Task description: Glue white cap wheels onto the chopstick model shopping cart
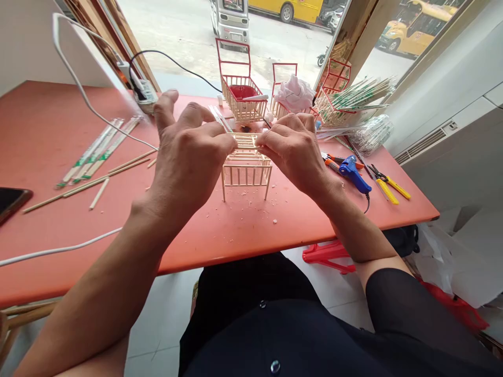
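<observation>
A small frame built of thin wooden sticks (247, 176) stands on legs on the red table, with a row of upright slats on its near side. My left hand (192, 149) pinches the left end of its top bars between thumb and forefinger, the other fingers raised. At the right end, my right hand (293, 144) pinches the same top bars with its fingers curled in. Whether a separate loose stick is between my fingertips, I cannot make out. Wood crumbs lie around the legs.
Behind stand stick-built baskets with red handles (243, 104); one holds a crumpled white cloth (294, 93), another wrapped chopsticks (361, 97). A blue glue gun (353, 173) and yellow-handled pliers (387, 183) lie right. Chopsticks (88, 183), a white cable (78, 250) and a phone (13, 201) lie left.
</observation>
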Available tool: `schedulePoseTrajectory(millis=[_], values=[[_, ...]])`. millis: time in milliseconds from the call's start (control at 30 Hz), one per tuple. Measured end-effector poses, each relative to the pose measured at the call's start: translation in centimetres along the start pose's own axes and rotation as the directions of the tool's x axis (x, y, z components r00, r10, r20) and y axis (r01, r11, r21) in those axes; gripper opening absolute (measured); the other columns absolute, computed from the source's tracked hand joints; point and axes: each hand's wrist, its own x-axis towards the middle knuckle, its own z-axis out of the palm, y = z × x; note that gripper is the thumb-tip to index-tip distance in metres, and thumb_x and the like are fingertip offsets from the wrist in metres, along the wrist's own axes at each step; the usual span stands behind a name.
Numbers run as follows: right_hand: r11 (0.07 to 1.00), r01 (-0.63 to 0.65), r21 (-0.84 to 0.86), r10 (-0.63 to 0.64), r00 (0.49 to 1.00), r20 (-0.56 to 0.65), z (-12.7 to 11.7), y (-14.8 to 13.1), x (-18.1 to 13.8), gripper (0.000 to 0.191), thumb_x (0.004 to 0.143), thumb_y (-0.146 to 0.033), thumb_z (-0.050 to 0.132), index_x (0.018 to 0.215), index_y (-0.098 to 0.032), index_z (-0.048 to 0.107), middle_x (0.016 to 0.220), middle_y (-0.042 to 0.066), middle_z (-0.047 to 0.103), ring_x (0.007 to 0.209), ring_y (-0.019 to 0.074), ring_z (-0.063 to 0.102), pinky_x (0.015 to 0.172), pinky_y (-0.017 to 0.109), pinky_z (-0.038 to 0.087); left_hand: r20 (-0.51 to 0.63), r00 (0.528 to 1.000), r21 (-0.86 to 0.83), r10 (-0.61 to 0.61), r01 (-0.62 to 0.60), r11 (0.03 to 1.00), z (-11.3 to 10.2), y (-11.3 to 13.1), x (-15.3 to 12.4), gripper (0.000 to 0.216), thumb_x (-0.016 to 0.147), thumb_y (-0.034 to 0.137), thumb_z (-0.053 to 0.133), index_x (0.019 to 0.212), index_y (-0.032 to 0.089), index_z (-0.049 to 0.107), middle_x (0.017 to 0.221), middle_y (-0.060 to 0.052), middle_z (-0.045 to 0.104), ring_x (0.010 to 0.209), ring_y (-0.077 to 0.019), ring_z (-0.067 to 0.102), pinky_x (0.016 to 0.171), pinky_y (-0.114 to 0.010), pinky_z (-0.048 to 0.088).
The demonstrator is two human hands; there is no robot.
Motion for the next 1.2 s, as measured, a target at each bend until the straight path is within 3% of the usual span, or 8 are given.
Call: schedulePoseTrajectory(millis=[100, 233, 500, 700, 933, 1200], values=[[1.0, -0.012, 0.016, 0.012, 1.0, -0.022, -0.3, 0.0, -0.2, 0.029, 0.115, -0.029, 0.06, 0.14, -0.031, 0.073, 0.127, 0.007, 0.078, 0.143, 0.0392, 0.063, 0.131, 0.075, 0.031, -0.02, 0.998, 0.056, 0.054, -0.053, 0.997, -0.1, 0.0, -0.1, 0.019, 0.091, 0.022, 0.078, 0.076, 0.029, 0.069, 0.086, -0.004, 0.071, 0.146, -0.0366, 0.063, 0.142, -0.081, 0.022], [1.0, 0.015, 0.021, -0.013, 0.997, -0.071, -0.3, -0.1, -0.2, 0.026, 0.118, -0.029, 0.053, 0.13, -0.029, 0.076, 0.115, 0.005, 0.079, 0.138, 0.0352, 0.066, 0.13, 0.071, 0.035, -0.034, 0.995, 0.076, 0.094, -0.091, 0.993, 0.1, -0.1, -0.1, 0.022, 0.096, 0.027, 0.074, 0.075, 0.03, 0.069, 0.079, -0.004, 0.067, 0.143, -0.0399, 0.065, 0.141, -0.086, 0.018], [1.0, 0.021, 0.021, -0.02, 0.997, -0.073, 0.1, -0.1, 0.2, 0.029, 0.119, -0.03, 0.049, 0.122, -0.026, 0.078, 0.11, 0.007, 0.079, 0.136, 0.0374, 0.067, 0.13, 0.073, 0.036, 0.018, 0.989, 0.144, 0.146, -0.147, 0.979, 0.1, -0.6, 0.2, 0.023, 0.098, 0.025, 0.071, 0.075, 0.028, 0.068, 0.079, -0.002, 0.06, 0.137, -0.0342, 0.067, 0.146, -0.074, 0.0], [1.0, 0.003, -0.022, -0.004, 1.0, -0.023, 0.0, -0.2, 0.2, 0.023, 0.117, -0.03, 0.054, 0.124, -0.027, 0.077, 0.117, 0.006, 0.078, 0.14, 0.0364, 0.064, 0.132, 0.072, 0.035, 0.029, 0.98, 0.205, 0.197, -0.199, 0.958, 0.2, -1.1, 0.2, 0.024, 0.099, 0.023, 0.063, 0.075, 0.028, 0.067, 0.083, -0.003, 0.062, 0.134, -0.0321, 0.068, 0.146, -0.075, 0.003], [0.999, 0.03, -0.028, -0.033, 0.996, -0.087, 0.3, 0.0, 0.2, 0.034, 0.121, -0.033, 0.043, 0.113, -0.025, 0.075, 0.104, 0.006, 0.078, 0.132, 0.0333, 0.07, 0.13, 0.072, 0.041, 0.046, 0.975, 0.233, 0.216, -0.221, 0.947, 0.2, -1.1, 0.3, 0.027, 0.101, 0.027, 0.059, 0.076, 0.026, 0.068, 0.084, -0.003, 0.058, 0.132, -0.0318, 0.068, 0.144, -0.074, 0.003], [0.999, 0.033, 0.007, -0.032, 0.995, -0.094, 0.4, 0.2, 0.2, 0.03, 0.121, -0.035, 0.047, 0.118, -0.025, 0.075, 0.107, 0.005, 0.081, 0.134, 0.0342, 0.071, 0.132, 0.073, 0.04, 0.032, 0.971, 0.223, 0.235, -0.236, 0.946, 0.2, -1.1, 0.2, 0.03, 0.104, 0.03, 0.059, 0.076, 0.028, 0.068, 0.078, -0.002, 0.059, 0.134, -0.0315, 0.067, 0.144, -0.078, 0.004]])
